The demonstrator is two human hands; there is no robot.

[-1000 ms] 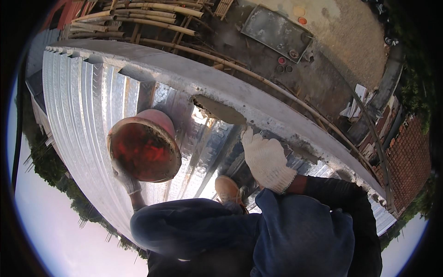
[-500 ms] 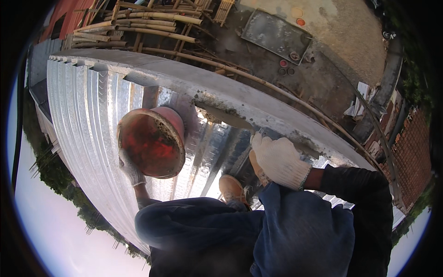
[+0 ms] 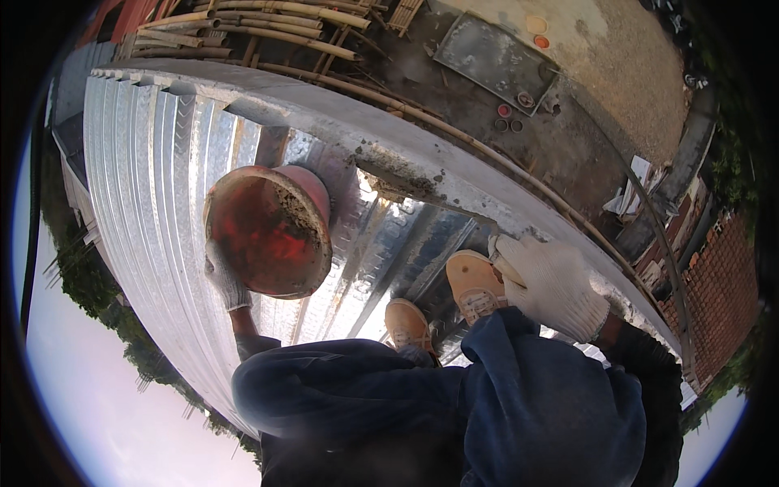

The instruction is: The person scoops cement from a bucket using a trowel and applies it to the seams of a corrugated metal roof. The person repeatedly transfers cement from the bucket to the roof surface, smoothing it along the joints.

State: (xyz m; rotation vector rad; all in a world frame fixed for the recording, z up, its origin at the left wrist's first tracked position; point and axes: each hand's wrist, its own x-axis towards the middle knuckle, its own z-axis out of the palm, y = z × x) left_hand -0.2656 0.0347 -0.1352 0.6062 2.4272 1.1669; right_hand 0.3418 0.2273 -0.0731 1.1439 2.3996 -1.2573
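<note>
Tilted toward me on the ribbed metal sheeting (image 3: 146, 187) is a red bucket (image 3: 272, 235), its inside smeared with grey mortar. My left hand (image 3: 225, 278), in a white knit glove, is closed on the left side of its rim. My right hand (image 3: 556, 284), gloved alike, is closed round a trowel (image 3: 493, 245) beside the concrete ledge (image 3: 365, 134). Most of the trowel's handle is hidden in the glove, and its blade is hard to tell from the ledge's edge. Rough mortar (image 3: 398, 166) lies along that edge.
My tan shoes (image 3: 476, 284) stand on the sheeting between the bucket and my right hand. Beyond the ledge, far below, are stacked bamboo poles (image 3: 284, 32), a grey mixing tray (image 3: 495, 61) and a sand heap (image 3: 641, 89). A brick wall (image 3: 714, 280) rises at right.
My right hand has moved right and nearer along the ledge with the trowel. The trowel's blade was plainer before. My left hand stays on the bucket, which sits slightly higher in view.
</note>
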